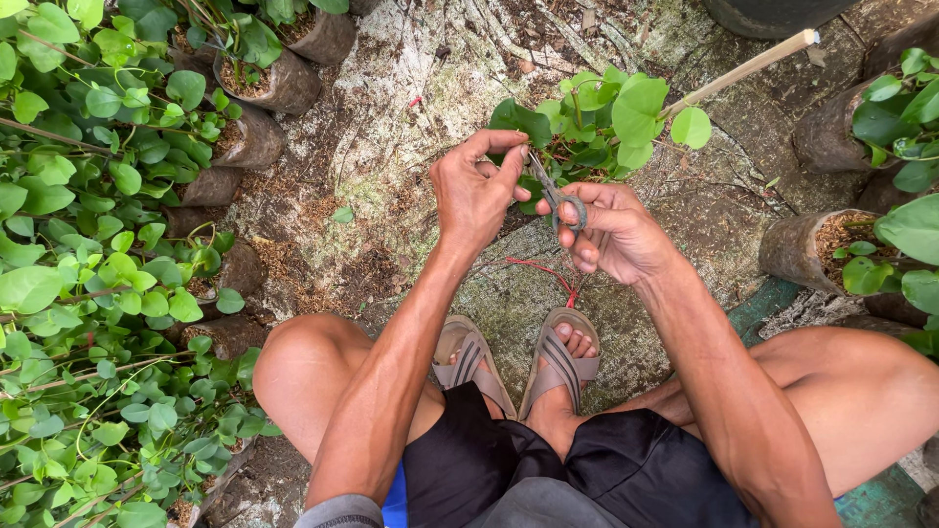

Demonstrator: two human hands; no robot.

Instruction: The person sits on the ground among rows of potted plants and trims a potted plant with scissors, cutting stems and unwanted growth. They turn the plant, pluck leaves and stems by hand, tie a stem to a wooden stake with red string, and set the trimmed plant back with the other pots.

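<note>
My right hand [614, 233] grips a pair of small grey scissors [558, 198], fingers through the handle loops and blades pointing up and left. My left hand [476, 191] is raised beside the blades, thumb and forefinger pinched close to the scissor tips; whatever they pinch is too thin to make out. Just behind both hands stands a small potted plant [606, 112] with broad green leaves. A thin red string [544, 273] hangs below the right hand.
Rows of leafy seedlings in dark soil bags [256, 88] fill the left side. More bagged plants [822, 249] stand at the right. A bamboo stick [748, 68] slants across the upper right. My sandalled feet [518, 362] rest on mossy ground.
</note>
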